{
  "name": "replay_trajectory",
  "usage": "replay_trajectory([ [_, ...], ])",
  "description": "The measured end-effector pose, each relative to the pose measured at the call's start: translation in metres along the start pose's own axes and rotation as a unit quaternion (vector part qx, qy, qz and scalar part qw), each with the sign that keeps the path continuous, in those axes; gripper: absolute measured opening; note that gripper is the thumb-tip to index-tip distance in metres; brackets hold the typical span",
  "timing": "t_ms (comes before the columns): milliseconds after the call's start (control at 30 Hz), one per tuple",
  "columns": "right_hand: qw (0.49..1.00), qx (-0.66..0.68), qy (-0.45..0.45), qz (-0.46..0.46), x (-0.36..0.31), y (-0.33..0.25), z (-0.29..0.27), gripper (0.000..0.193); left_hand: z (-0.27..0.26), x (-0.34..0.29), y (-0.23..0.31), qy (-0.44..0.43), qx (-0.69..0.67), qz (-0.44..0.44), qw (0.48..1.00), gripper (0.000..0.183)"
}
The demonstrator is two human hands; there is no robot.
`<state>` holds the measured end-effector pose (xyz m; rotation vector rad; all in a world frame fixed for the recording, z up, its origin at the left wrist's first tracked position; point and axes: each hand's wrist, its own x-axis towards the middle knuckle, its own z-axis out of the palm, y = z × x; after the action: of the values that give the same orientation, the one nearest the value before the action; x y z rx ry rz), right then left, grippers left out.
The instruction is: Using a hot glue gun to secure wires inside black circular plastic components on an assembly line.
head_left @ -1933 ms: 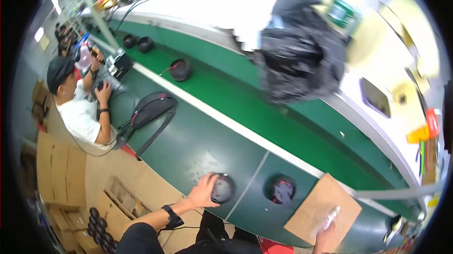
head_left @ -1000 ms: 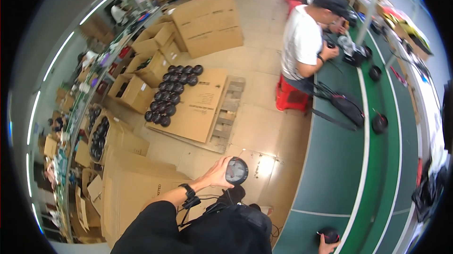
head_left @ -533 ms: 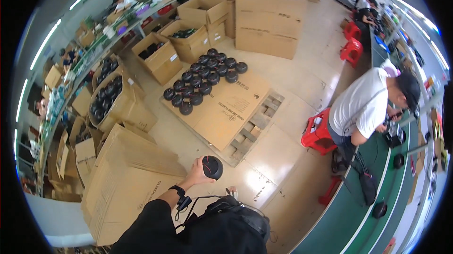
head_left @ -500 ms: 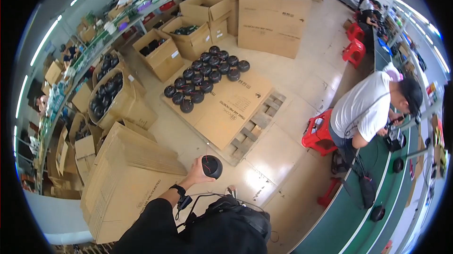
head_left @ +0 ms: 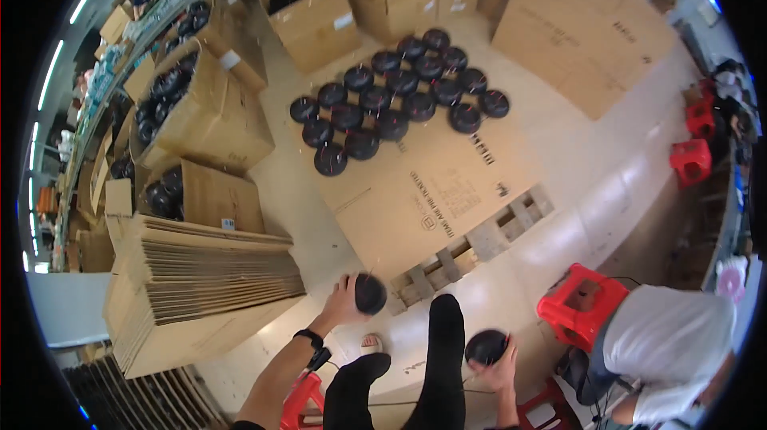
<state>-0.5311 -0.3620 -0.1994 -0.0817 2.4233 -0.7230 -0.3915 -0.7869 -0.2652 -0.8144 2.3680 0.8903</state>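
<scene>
My left hand point(head_left: 342, 304) is closed round the side of a black round piece point(head_left: 371, 294), dome-shaped and roughly palm-sized. A second black round piece point(head_left: 484, 348), with a bit of red at its edge, is gripped in my right hand point(head_left: 501, 368), lower and to the right. Both are held over the floor, just short of a flat cardboard sheet point(head_left: 383, 222) on a wooden pallet point(head_left: 447, 264). Several like black pieces point(head_left: 391, 126), many with thin red wires, stand in rows across the sheet's far part.
Folded cartons point(head_left: 216, 270) are stacked at left, beside open boxes point(head_left: 220, 122) of black pieces. More boxes point(head_left: 311, 23) and a large upright carton point(head_left: 587, 31) stand beyond. A seated person point(head_left: 671, 334) and a red stool point(head_left: 582, 302) are close at right.
My right hand has come into view holding a black round piece. My left hand still holds its own. The view has shifted closer to the pallet, and my legs now show.
</scene>
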Motion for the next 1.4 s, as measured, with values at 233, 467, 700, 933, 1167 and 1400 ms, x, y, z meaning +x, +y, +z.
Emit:
replay_trajectory([
  [233, 0.98, -0.122, -0.073, -0.137, 0.349, -0.072, 0.109, 0.119, 0.031, 0.278, 0.032, 0.211, -0.138, -0.119, 0.96, 0.125],
  [467, 0.938, -0.215, -0.021, -0.273, 0.518, -0.158, 0.137, 0.123, 0.016, 0.442, 0.05, 0.263, -0.143, -0.053, 0.953, 0.13],
  [700, 0.939, -0.21, 0.042, -0.269, 0.546, -0.151, 0.143, 0.124, 0.082, 0.381, 0.006, 0.096, -0.093, -0.104, 0.986, 0.14],
  [933, 0.996, -0.004, -0.011, -0.089, 0.541, -0.156, 0.16, 0.11, 0.132, 0.286, -0.014, -0.141, 0.088, -0.239, 0.957, 0.142],
  [1167, 0.982, 0.148, -0.032, -0.115, 0.604, -0.195, 0.215, 0.093, 0.114, 0.291, -0.026, -0.192, 0.117, -0.231, 0.946, 0.128],
  [1400, 0.947, -0.011, -0.208, -0.245, 0.473, -0.127, 0.191, 0.046, 0.139, 0.232, -0.061, -0.133, -0.005, -0.195, 0.972, 0.051],
])
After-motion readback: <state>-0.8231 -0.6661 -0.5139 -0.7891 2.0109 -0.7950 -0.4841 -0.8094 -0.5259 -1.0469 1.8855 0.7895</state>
